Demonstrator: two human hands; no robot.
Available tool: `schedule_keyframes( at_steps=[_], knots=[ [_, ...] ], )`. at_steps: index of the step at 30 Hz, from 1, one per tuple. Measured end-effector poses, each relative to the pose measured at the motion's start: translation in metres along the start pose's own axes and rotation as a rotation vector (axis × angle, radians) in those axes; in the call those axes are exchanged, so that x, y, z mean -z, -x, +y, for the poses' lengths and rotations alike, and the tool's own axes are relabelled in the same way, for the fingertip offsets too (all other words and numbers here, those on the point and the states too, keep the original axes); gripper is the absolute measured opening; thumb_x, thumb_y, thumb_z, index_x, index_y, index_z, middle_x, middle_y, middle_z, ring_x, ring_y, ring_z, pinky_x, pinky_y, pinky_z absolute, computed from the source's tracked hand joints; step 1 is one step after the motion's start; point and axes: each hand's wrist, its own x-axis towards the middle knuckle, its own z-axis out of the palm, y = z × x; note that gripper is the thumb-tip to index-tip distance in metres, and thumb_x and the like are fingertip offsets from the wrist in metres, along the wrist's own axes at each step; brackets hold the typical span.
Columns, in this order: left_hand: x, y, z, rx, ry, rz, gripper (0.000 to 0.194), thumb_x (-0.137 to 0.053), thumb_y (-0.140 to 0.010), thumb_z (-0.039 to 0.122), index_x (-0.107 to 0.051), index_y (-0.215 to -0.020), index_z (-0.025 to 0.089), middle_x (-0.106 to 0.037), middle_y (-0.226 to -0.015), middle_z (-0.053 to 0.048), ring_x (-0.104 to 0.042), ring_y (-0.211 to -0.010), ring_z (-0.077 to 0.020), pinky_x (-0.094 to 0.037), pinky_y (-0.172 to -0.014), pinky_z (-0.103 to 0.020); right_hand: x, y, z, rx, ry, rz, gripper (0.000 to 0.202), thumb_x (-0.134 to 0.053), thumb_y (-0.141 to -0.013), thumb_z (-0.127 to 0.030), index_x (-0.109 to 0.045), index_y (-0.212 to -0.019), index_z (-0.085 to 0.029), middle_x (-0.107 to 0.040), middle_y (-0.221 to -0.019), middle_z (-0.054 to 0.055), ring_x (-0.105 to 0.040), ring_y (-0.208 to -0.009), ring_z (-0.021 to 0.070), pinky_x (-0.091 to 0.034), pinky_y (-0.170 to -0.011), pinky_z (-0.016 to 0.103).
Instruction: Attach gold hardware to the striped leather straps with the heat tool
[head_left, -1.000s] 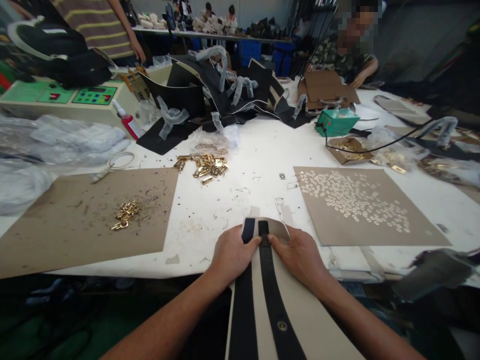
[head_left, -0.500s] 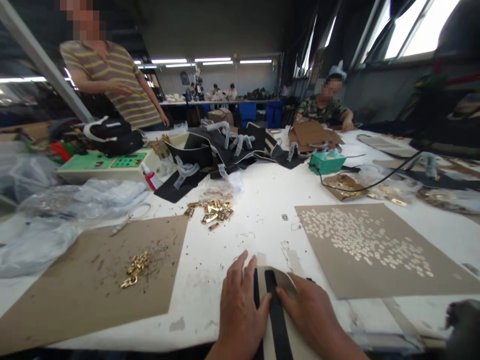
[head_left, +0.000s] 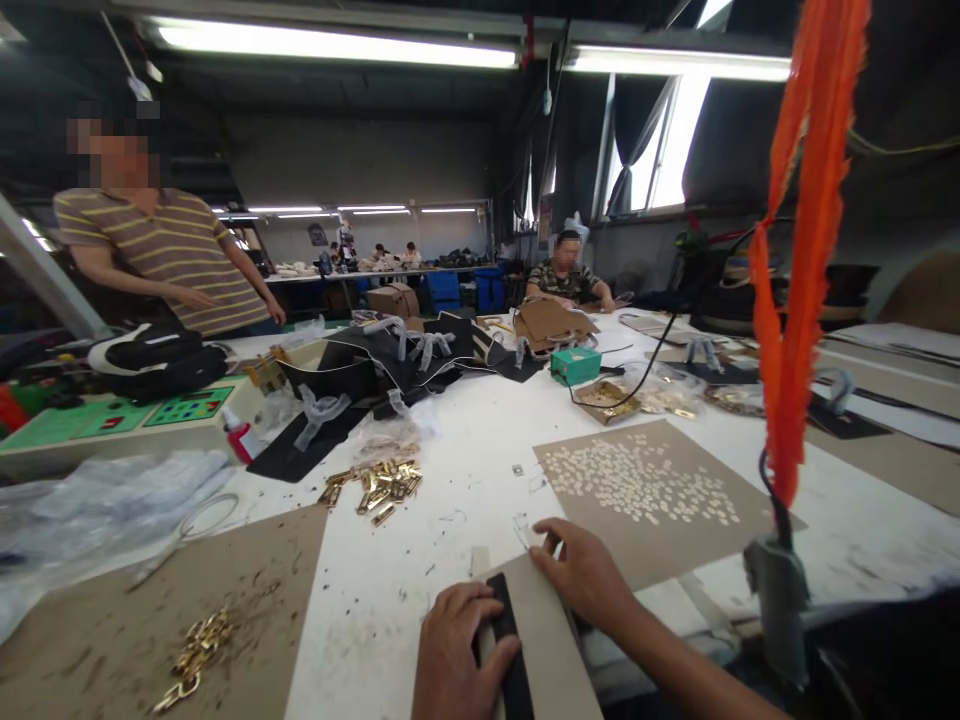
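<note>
A beige panel point(head_left: 551, 640) with a black strip point(head_left: 512, 645) along it lies at the table's near edge. My left hand point(head_left: 461, 645) rests on the panel's left side, fingers spread, with fingertips and thumb on the strip. At the panel's upper right edge is my right hand point(head_left: 581, 570), its fingers curved and its thumb and index finger near the far corner; whether they pinch the edge is unclear. Gold metal pieces point(head_left: 386, 487) lie beyond, and gold links point(head_left: 199, 645) sit on a brown sheet at the left. Small pale rings point(head_left: 637, 480) cover another brown sheet.
Black panels point(head_left: 405, 350) with wrapped handles, a green box point(head_left: 575, 364) with a cable, and plastic bags point(head_left: 112, 500) lie around the white table. An orange strip point(head_left: 784, 250) hangs at the right. A person in a striped shirt point(head_left: 176, 260) stands at the far left; another sits behind.
The view has tilted up and turned right, bringing the orange strip into sight. The panel lies flatter. My right hand has moved from beside the strip to the panel's far right edge.
</note>
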Motion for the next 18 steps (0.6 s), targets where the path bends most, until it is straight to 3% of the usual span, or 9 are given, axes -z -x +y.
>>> schedule_keyframes(
  at_steps=[3, 6, 9, 11, 14, 18],
  knots=[
    [0.002, 0.008, 0.003, 0.021, 0.027, 0.033, 0.024, -0.082, -0.072, 0.024, -0.077, -0.095, 0.026, -0.074, -0.116, -0.009, -0.063, -0.116, -0.0349, -0.051, -0.102, -0.056, 0.02, -0.03, 0.022, -0.035, 0.165, 0.074, 0.033, -0.054, -0.091, -0.034, -0.072, -0.116, -0.019, -0.074, -0.095, 0.005, -0.068, -0.088, 0.0238, -0.048, -0.085, 0.034],
    [-0.007, 0.018, -0.002, 0.002, 0.05, 0.065, 0.032, -0.087, -0.065, 0.021, -0.076, -0.095, 0.026, -0.074, -0.113, -0.008, -0.064, -0.112, -0.0331, -0.052, -0.101, -0.053, 0.024, -0.054, 0.048, -0.076, 0.38, 0.027, 0.035, -0.052, -0.093, -0.034, -0.073, -0.118, -0.022, -0.074, -0.114, 0.009, -0.069, -0.102, 0.0291, -0.047, -0.086, 0.038],
    [-0.029, 0.018, -0.027, -0.012, 0.042, 0.081, 0.045, -0.095, -0.054, 0.031, -0.078, -0.096, 0.03, -0.076, -0.109, -0.008, -0.066, -0.108, -0.0343, -0.053, -0.097, -0.052, 0.014, -0.072, 0.078, -0.08, 0.509, -0.049, 0.035, -0.05, -0.096, -0.043, -0.075, -0.115, -0.027, -0.074, -0.118, 0.01, -0.069, -0.106, 0.0341, -0.046, -0.083, 0.043],
    [-0.043, 0.013, -0.047, -0.026, 0.024, 0.03, 0.038, -0.093, -0.061, 0.042, -0.08, -0.096, 0.038, -0.078, -0.106, -0.005, -0.068, -0.105, -0.0328, -0.054, -0.095, -0.05, 0.008, -0.081, 0.092, -0.08, 0.541, -0.082, 0.034, -0.049, -0.097, -0.046, -0.076, -0.11, -0.031, -0.075, -0.117, 0.009, -0.07, -0.105, 0.0345, -0.046, -0.08, 0.043],
    [-0.05, 0.011, -0.061, -0.087, 0.012, -0.04, 0.024, -0.084, -0.074, 0.047, -0.079, -0.098, 0.045, -0.079, -0.104, -0.002, -0.071, -0.102, -0.0282, -0.055, -0.093, -0.044, 0.01, -0.082, 0.088, -0.095, 0.581, -0.092, 0.032, -0.047, -0.098, -0.042, -0.076, -0.102, -0.031, -0.076, -0.113, 0.009, -0.071, -0.102, 0.0328, -0.046, -0.076, 0.041],
    [-0.03, 0.014, -0.047, -0.152, -0.079, 0.074, 0.041, -0.09, -0.068, 0.037, -0.076, -0.105, 0.03, -0.075, -0.115, -0.007, -0.067, -0.111, -0.0307, -0.056, -0.095, -0.046, 0.018, -0.081, 0.053, -0.07, 0.582, -0.065, 0.028, -0.051, -0.096, -0.033, -0.076, -0.109, -0.026, -0.075, -0.114, 0.007, -0.07, -0.103, 0.0286, -0.043, -0.075, 0.034]
  ],
)
